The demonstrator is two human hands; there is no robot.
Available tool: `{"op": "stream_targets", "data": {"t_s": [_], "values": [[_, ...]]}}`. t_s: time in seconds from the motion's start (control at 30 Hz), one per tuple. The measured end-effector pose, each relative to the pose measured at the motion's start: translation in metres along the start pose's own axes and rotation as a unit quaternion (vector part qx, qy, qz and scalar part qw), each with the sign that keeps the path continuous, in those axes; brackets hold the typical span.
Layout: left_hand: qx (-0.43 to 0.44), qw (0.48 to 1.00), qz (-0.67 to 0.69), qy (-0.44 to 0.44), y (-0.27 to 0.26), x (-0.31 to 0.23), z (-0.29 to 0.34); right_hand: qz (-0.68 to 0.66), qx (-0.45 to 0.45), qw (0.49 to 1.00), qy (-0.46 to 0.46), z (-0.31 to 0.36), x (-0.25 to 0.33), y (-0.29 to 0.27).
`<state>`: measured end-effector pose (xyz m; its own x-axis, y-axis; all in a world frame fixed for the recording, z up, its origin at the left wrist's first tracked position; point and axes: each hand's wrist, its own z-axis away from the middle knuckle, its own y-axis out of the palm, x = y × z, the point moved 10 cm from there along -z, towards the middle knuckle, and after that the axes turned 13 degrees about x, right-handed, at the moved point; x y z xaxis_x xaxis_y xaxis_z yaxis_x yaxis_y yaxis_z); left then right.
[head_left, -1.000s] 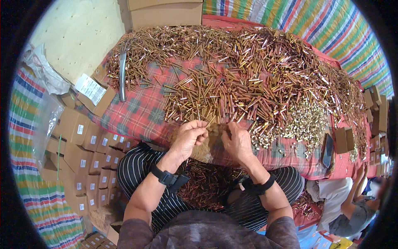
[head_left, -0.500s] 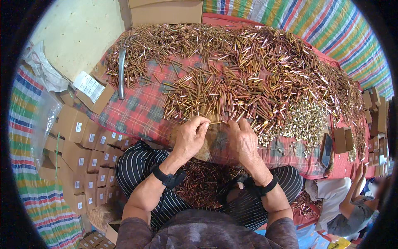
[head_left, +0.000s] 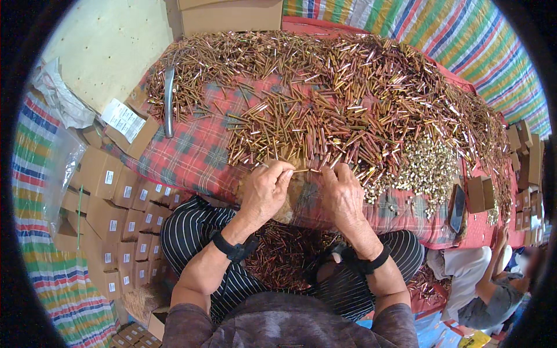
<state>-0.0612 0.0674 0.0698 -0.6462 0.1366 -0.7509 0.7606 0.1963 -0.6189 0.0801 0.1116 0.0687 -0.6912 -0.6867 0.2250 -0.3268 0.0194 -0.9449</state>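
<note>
My left hand (head_left: 262, 194) is closed, pinching a thin brass-coloured metal rod (head_left: 300, 170) between thumb and fingers. The rod points right, across the narrow gap toward my right hand (head_left: 343, 197). That hand is closed too, its thumb and fingertips pinched together; what they hold is too small to make out. Just beyond both hands lies a broad heap of similar coppery and golden rods (head_left: 325, 130) on a red plaid blanket (head_left: 191, 153). Right of my right hand is a pile of small shiny gold-coloured metal pieces (head_left: 428, 171).
A curved metal strip (head_left: 169, 103) lies at the left of the heap. Stacked small cardboard boxes (head_left: 125, 226) fill the left side. A dark phone (head_left: 457, 209) and an open carton (head_left: 480, 195) lie to the right. More rods (head_left: 278, 255) lie between my legs. Another person (head_left: 490, 290) sits at lower right.
My hands stay almost in place, with the rod still in the left one. The other person's hands at the right have lowered slightly.
</note>
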Motion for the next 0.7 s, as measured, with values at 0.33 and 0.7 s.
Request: {"op": "stream_targets", "data": {"t_s": [0.33,0.7], "values": [[-0.011,0.989,-0.116,0.087,-0.004,-0.027,0.001,0.021,-0.001,1.000,0.002,0.001,-0.001,0.000],[-0.005,0.988,-0.115,0.104,0.002,-0.029,0.002,0.019,-0.011,0.999,-0.024,0.004,0.002,-0.002]]}}
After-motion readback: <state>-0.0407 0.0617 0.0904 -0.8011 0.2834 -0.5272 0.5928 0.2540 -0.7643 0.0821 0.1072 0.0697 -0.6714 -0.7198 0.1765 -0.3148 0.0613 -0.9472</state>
